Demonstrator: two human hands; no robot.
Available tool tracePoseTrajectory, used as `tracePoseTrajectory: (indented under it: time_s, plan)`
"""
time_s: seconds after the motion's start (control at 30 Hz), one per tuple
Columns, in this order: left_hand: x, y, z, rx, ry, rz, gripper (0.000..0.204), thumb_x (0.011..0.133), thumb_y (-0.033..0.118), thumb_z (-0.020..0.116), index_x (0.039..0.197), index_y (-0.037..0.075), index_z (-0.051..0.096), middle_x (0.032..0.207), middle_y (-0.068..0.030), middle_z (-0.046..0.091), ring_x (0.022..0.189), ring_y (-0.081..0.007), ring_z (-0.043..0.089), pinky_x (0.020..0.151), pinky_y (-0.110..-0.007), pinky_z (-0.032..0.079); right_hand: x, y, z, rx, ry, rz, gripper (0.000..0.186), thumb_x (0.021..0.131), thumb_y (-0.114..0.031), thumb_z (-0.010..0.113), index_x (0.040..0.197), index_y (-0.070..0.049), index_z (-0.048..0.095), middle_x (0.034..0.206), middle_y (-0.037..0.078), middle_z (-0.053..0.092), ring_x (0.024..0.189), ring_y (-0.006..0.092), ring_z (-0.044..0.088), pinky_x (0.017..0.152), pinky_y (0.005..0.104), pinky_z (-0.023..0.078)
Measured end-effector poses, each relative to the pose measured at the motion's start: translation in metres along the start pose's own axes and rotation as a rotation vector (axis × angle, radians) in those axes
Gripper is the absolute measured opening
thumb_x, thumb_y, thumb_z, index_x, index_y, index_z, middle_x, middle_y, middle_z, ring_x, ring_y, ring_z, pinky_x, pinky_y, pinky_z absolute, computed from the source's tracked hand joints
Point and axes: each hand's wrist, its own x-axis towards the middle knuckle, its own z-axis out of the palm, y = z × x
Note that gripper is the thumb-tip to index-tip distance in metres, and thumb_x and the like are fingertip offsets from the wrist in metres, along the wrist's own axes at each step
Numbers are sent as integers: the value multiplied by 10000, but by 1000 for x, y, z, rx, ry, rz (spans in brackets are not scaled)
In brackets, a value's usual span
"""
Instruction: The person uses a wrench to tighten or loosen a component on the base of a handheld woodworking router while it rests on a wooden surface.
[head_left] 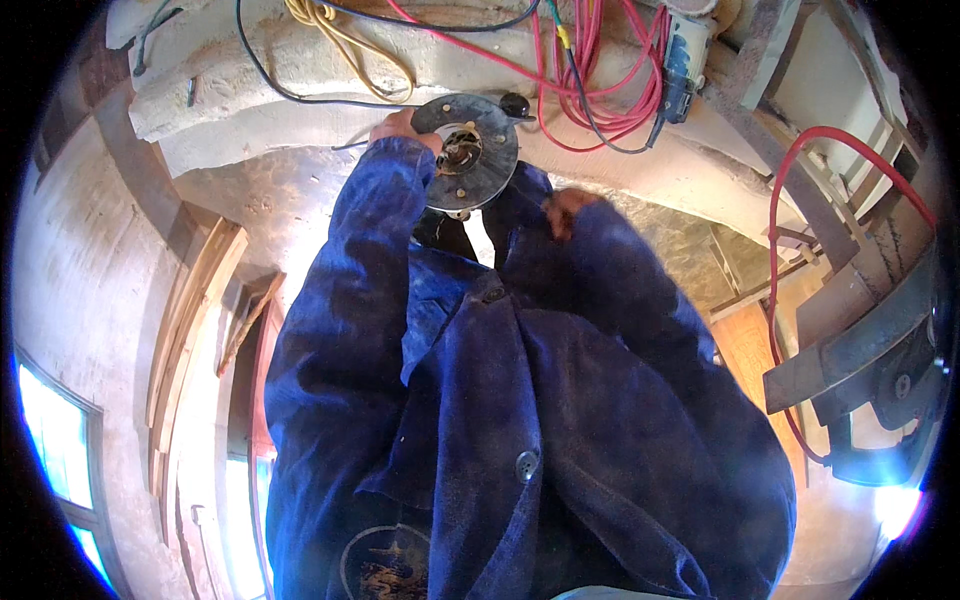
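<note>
Round dark metal disc (466, 152) with centre hub and small bolt heads held up at far centre, face turned toward camera, tilted slightly. Black knob (516, 104) showing at disc's upper right edge. Left hand (398, 128) closed on disc's left rim, fingers wrapped behind it, only knuckles and back of hand visible above blue sleeve (365, 260). Right hand (566, 208) just right of and below disc, mostly tucked behind own cuff; curled narrow, but whether gripping anything: cannot tell. Contact between right hand and disc not visible. Dark body of tool (440, 232) hanging below disc, between the two forearms, largely hidden. Dusty blue work jacket (520, 420) filling near centre of view, grey button on front, round printed patch at near lower edge. Beyond disc, pale dusty stone slab (250, 110) running left to right across far side. On slab: red cable (590, 70) in loose loops to right of disc, yellow cord (345, 45) coiled to far left of disc, black cable (300, 95) trailing along slab toward left hand. Blue plug box (683, 62) at far right end of red loops. Second red hose (790, 200) arcing down right side. Dark metal machine part (870, 370) at near right. Stacked wooden boards (190, 310) leaning at left; bright window (55, 430) at near left.
</note>
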Motion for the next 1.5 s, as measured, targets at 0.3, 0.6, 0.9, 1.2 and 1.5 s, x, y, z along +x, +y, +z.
tracePoseTrajectory:
  time_s: [0.3, 0.6, 0.9, 1.2, 1.5]
  plan:
    - [4, -1, -1, -23, -83, 23, 478, 668, 269, 665, 1135, 173, 633, 1069, -133, 659, 1043, -312, 609, 944, -391, 470, 114, -67, -7, 597, -12, -49, 278, 951, -412, 500, 891, -141, 514, 583, -41, 397, 483, 114, 383, 415, 244, 306]
    - [2, 8, -2, -26, -56, -17, 477, 671, 249, 647, 1135, 141, 634, 1118, -155, 640, 1071, -304, 598, 955, -378, 463, 108, 31, -56, 843, -272, -107, 309, 962, -404, 465, 911, -101, 493, 656, 25, 480, 551, 192, 468, 460, 311, 379]
    - [0, 4, -6, 10, -81, -32, 495, 698, 272, 670, 1182, 184, 611, 1211, -127, 597, 1129, -295, 562, 989, -373, 441, 6, 54, 8, 22, 63, 199, 313, 969, -327, 439, 1035, -42, 550, 800, 97, 591, 654, 221, 587, 470, 339, 437]
    - [13, -8, 9, 9, -53, -38, 659, 659, 230, 644, 1290, 84, 526, 1246, -176, 570, 1155, -312, 547, 1013, -362, 424, -98, 0, 54, -163, -70, -11, 204, 886, -206, 567, 893, -37, 682, 738, 68, 646, 665, 160, 618, 595, 284, 489]
    - [1, 4, -4, 27, -79, -52, 630, 669, 239, 642, 1271, 83, 541, 1252, -180, 563, 1152, -316, 547, 1007, -370, 429, -115, -9, 84, -371, -9, -119, 246, 915, -264, 532, 878, -68, 676, 765, 51, 661, 717, 149, 636, 697, 288, 501]
